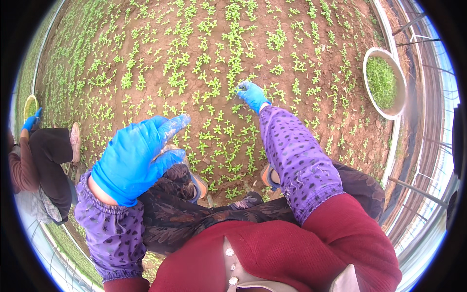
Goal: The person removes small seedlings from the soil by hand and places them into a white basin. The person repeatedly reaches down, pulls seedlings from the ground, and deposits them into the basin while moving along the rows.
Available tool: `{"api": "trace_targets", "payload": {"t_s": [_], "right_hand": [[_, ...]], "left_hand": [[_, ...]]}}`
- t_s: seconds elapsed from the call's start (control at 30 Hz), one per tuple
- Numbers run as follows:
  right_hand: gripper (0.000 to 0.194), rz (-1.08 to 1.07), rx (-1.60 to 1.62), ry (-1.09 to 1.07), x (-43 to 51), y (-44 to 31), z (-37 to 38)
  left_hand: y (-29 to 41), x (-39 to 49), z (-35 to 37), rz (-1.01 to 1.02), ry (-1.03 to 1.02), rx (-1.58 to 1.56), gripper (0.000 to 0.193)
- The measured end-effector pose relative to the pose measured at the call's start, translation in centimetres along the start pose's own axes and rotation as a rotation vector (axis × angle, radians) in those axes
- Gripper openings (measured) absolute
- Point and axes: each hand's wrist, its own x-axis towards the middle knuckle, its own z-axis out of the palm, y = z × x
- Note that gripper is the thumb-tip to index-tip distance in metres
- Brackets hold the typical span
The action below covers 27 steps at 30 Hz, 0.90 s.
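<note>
My left hand [140,153], in a blue glove with soil on its fingertips, is raised above the bed at the left. Its thumb and fingers are apart, with nothing seen between them. Farther forward, my right hand [251,94], also blue-gloved, reaches down to the green seedlings [235,69]. Its fingertips are pinched together at a small plant; whether they grip it is too small to tell. Brown, cracked soil [226,109] lies around and between the loose rows of seedlings. Both forearms wear purple patterned sleeve covers.
A pale round basin [404,91] of cut or pulled greens stands at the right edge by a pale rail [392,153]. At far left a person [47,153] crouches, a blue-gloved hand beside a yellowish basket [30,106] with greens. My knees and shoes border the near plants.
</note>
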Motion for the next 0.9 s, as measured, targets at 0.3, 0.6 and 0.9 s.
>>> {"api": "trace_targets", "payload": {"t_s": [0.3,0.6,0.9], "right_hand": [[0.040,-0.105,-0.400,0.186,-1.0,-2.7,2.8],[0.018,-0.140,-0.385,0.337,-0.2,-1.7,4.2],[0.017,0.084,0.604,-0.001,1.9,-2.4,2.9]], "left_hand": [[0.3,-0.2,-0.2,-0.009,0.013,0.031,0.056],[0.4,-0.4,-0.5,-0.045,-0.015,0.073,0.058],[0.5,-1.1,-0.5,-0.033,0.021,0.066,0.057]]}}
